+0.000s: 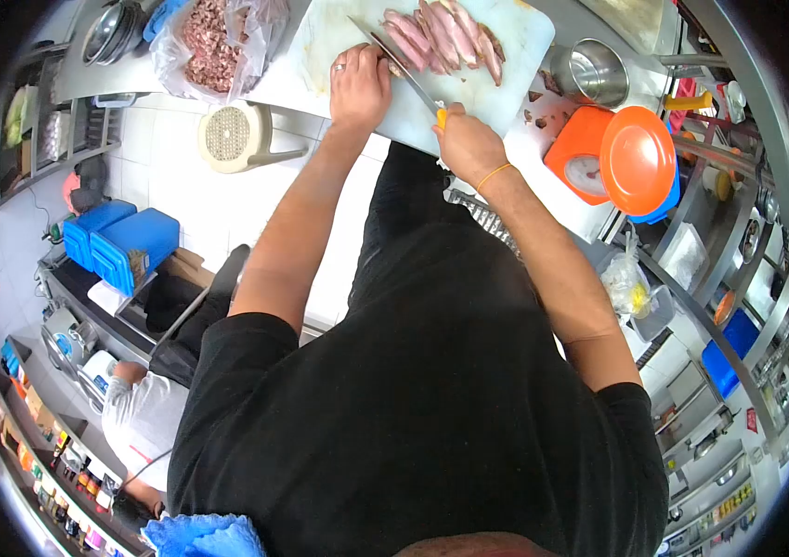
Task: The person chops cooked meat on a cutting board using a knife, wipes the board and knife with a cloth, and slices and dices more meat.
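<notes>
Toward the far edge of the cutting board [487, 104], in the head view, several meat strips [445, 37] lie side by side, long and pale pink with a moist sheen, browner at the right-hand end of the row. The knife [413, 78] has a long, narrow grey blade and a yellow handle; it slants across the board, its tip toward the far left.

From the strips, the right hand [470, 144] is nearer the person, at the board's near edge, closed around the knife's handle. The left hand [360, 88] rests left of the strips, fingertips bent beside the blade; whether they pinch anything cannot be told.
</notes>
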{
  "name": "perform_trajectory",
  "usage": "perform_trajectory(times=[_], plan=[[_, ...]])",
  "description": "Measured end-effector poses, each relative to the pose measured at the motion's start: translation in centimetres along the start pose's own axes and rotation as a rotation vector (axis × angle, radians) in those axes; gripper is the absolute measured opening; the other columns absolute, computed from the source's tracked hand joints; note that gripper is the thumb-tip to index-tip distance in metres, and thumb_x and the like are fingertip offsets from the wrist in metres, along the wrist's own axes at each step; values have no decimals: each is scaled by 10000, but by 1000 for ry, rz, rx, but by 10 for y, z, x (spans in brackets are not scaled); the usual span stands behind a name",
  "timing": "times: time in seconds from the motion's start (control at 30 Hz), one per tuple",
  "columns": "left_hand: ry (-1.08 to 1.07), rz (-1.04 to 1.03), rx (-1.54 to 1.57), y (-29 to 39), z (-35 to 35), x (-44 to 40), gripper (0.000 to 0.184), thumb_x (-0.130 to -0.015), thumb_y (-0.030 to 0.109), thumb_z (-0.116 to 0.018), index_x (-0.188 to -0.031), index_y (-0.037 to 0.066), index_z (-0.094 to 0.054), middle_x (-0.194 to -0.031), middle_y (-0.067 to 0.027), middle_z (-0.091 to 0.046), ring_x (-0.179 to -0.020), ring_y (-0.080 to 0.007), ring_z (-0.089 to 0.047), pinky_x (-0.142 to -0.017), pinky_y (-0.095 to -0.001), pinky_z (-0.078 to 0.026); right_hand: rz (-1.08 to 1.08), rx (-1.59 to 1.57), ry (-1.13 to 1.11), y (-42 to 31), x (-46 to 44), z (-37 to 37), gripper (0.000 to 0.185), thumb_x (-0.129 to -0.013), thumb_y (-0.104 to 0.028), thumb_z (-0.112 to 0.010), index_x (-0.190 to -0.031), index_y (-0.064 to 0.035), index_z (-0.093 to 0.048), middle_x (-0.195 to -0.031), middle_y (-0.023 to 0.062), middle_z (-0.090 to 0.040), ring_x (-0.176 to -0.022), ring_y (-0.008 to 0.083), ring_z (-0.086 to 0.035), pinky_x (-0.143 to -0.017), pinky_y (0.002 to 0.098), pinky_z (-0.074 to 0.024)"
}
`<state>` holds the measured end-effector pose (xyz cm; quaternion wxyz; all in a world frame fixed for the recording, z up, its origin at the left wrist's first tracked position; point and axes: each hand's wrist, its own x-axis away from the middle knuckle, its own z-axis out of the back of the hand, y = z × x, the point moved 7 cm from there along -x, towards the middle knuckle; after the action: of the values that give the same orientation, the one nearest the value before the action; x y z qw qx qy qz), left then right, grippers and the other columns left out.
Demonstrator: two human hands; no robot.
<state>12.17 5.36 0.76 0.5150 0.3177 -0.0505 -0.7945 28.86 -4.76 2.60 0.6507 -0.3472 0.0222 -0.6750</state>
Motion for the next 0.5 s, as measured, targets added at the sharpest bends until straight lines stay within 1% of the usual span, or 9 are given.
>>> perform_trajectory(times=[0.13, 0.23, 0.33, 0.43, 0.5], plan=[[4, -26, -14, 0, -2, 2, 206, -978, 143, -661, -1164, 70, -611, -1184, -154, -669, -1144, -375, -611, -1037, -519, -456, -19, -19, 9, 0, 13, -1, 374, -1068, -277, -603, -1164, 79, -540, -916, 304, -743, -880, 481, -747, -804, 557, -591], [3, -19, -30, 2, -1, 3, 195, -1006, 161, -629, -1175, 64, -614, -1191, -162, -665, -1142, -393, -612, -1020, -518, -464, -78, -48, -30, 1, 27, 1, 308, -1060, -210, -571, -1182, 73, -574, -1003, 295, -754, -958, 472, -747, -885, 564, -575], [-8, -11, -60, 3, -1, 3, 196, -1005, 156, -626, -1175, 58, -613, -1201, -170, -660, -1147, -398, -606, -1022, -518, -461, -34, -26, 12, 3, 25, -6, 353, -1063, -250, -601, -1170, 81, -541, -945, 298, -750, -906, 479, -749, -841, 563, -582], [-18, -14, -52, 8, 2, 1, 197, -1002, 149, -624, -1172, 50, -613, -1211, -174, -658, -1152, -400, -603, -1020, -523, -462, -34, -60, 24, 8, 24, -6, 363, -1060, -255, -603, -1175, 85, -548, -963, 298, -752, -926, 477, -750, -856, 565, -578], [-18, -16, -26, 10, 3, 1, 191, -1006, 140, -617, -1171, 44, -613, -1191, -174, -664, -1140, -404, -603, -1020, -526, -461, -56, -90, -2, 6, 17, -7, 337, -1042, -211, -588, -1207, 82, -573, -1025, 299, -754, -979, 466, -748, -896, 562, -570]])
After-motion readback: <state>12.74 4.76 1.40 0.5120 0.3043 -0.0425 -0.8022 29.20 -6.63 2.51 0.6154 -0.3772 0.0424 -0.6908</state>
